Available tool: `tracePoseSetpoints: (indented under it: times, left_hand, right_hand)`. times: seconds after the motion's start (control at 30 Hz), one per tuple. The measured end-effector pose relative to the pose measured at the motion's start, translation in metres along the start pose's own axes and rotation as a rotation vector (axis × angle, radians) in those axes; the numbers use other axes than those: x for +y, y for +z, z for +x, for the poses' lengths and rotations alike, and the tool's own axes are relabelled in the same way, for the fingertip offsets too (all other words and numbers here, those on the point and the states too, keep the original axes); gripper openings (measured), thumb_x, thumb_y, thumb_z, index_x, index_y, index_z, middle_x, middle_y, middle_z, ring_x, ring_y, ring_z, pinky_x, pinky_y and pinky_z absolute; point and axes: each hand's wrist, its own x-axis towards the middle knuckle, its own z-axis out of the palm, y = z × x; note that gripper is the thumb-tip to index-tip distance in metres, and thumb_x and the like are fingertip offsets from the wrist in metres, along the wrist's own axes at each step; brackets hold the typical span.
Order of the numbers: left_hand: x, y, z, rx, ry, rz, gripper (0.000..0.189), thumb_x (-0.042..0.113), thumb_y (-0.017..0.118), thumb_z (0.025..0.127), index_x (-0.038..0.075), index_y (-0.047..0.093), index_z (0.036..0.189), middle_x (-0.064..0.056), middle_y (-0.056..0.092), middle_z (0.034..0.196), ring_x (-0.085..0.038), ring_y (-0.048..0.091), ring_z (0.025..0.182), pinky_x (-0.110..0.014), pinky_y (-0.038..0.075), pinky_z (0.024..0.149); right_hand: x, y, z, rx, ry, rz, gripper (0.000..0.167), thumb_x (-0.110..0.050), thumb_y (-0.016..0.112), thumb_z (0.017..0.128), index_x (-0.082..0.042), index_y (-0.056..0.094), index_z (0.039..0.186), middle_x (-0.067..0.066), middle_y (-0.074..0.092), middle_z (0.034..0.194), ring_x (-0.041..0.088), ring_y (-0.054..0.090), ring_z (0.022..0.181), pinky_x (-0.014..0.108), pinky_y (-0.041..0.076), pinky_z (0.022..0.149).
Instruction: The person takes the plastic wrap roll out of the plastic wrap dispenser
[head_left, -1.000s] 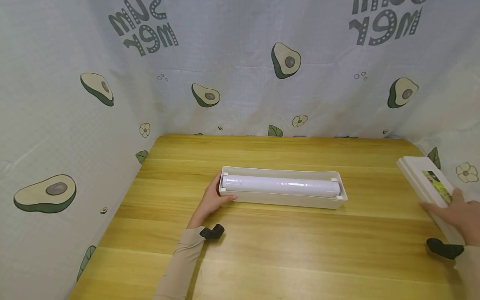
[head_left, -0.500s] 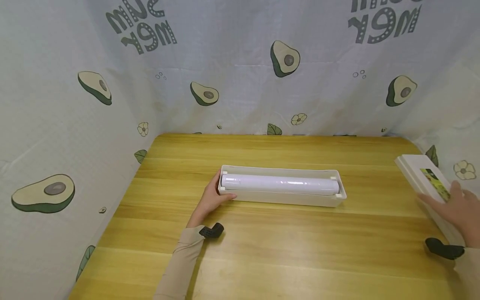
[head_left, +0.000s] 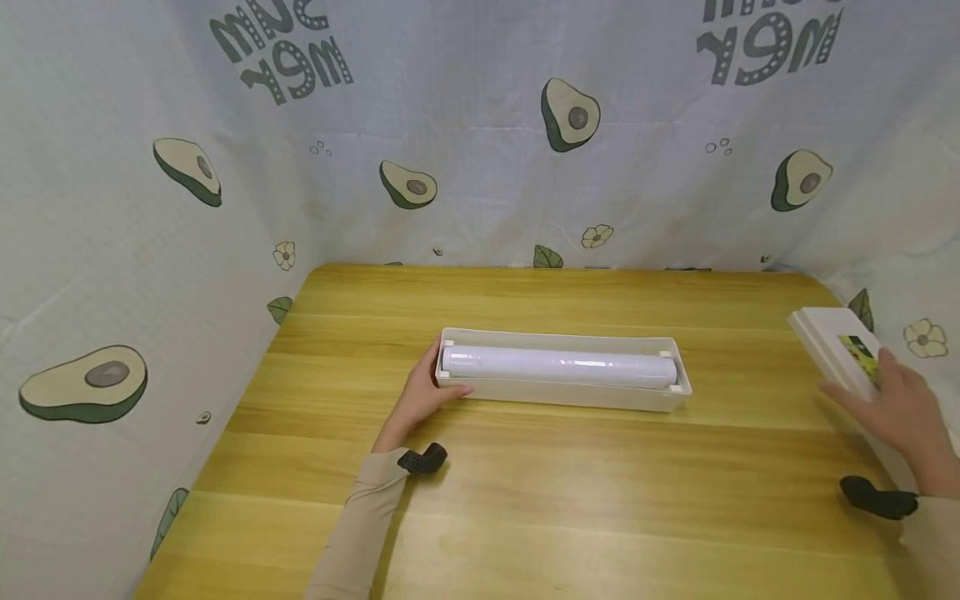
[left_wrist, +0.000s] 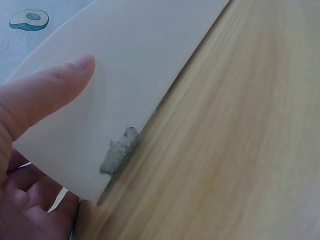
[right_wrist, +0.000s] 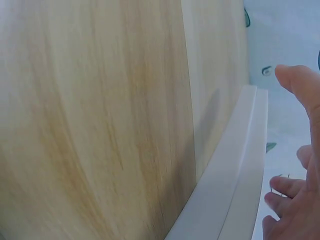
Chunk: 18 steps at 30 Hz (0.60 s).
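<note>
The left hand (head_left: 423, 396) grips the left end of a long white box (head_left: 570, 394), thumb flat along the front wall, fingers bent behind the end. The right hand (head_left: 896, 412) is spread above a white cover (head_left: 828, 354) near the table's right edge; the right wrist view shows a gap between its fingers and the cover.

The left grip seems well chosen: light, steady pressure low on the end should keep the box square, while squeezing might flex its walls. The right hand would do best to keep its fingers wide and take the cover evenly by both long edges, off the printed label (head_left: 858, 357). A glossy white roll (head_left: 558, 367) lies lengthwise in the box; it could shift if the box is knocked.

The table (head_left: 577, 500) is yellowish wood with lengthwise grain, bright with reflected light toward the front. Pale cloth (head_left: 480, 100) hangs behind it and at both sides, printed with avocados (head_left: 572, 114), flowers, leaves and large grey lettering (head_left: 768, 50).
</note>
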Motion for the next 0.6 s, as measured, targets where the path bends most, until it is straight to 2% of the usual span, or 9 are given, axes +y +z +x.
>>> tracePoseSetpoints:
  times: [0.4, 0.6]
  left_hand:
    - [-0.002, 0.0, 0.0, -0.005, -0.013, -0.023, 0.097, 0.0, 0.074, 0.076, 0.008, 0.014, 0.151, -0.018, 0.033, 0.15, -0.032, 0.041, 0.131, -0.043, 0.037, 0.108]
    - [-0.004, -0.001, 0.002, -0.008, -0.009, -0.02, 0.097, 0.0, 0.075, 0.075, 0.009, 0.015, 0.151, -0.018, 0.034, 0.15, -0.031, 0.041, 0.131, -0.043, 0.037, 0.107]
  right_hand:
    - [-0.018, -0.002, -0.001, -0.004, -0.01, 0.01, 0.096, -0.051, 0.047, 0.091, 0.01, -0.004, 0.146, 0.05, 0.013, 0.138, 0.063, 0.023, 0.118, 0.068, 0.024, 0.095]
    - [-0.025, -0.003, 0.001, 0.004, -0.04, 0.03, 0.094, -0.046, 0.05, 0.091, 0.007, -0.003, 0.147, 0.048, 0.011, 0.14, 0.064, 0.022, 0.12, 0.069, 0.023, 0.095]
